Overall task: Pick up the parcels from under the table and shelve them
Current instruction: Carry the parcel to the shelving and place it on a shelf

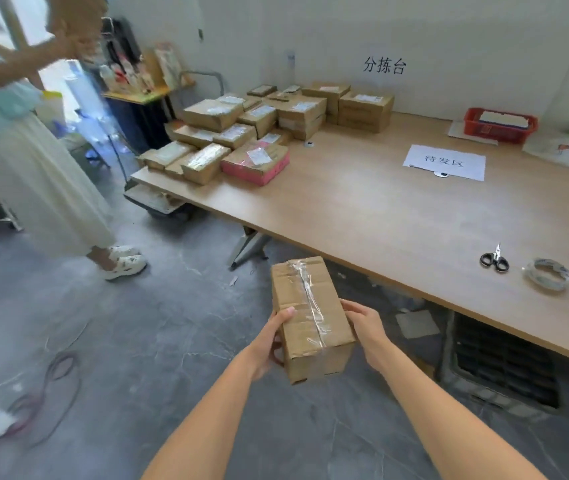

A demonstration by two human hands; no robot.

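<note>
I hold a brown cardboard parcel [310,317], sealed lengthwise with clear tape, in front of me above the grey floor. My left hand [271,344] grips its left side with the thumb on top. My right hand [366,327] presses against its right side. The parcel hangs just short of the front edge of the wooden table [362,209]. Several more parcels [259,133] are piled at the table's far left end, among them a pink one [257,164]. No shelf is in view.
Another person in a pale skirt [34,174] stands at the left with an arm raised. A black crate [504,365] sits under the table. On the table lie scissors [494,259], a tape roll [548,273], a paper sign [444,162] and a red basket [499,124]. Cables [51,382] trail on the floor at left.
</note>
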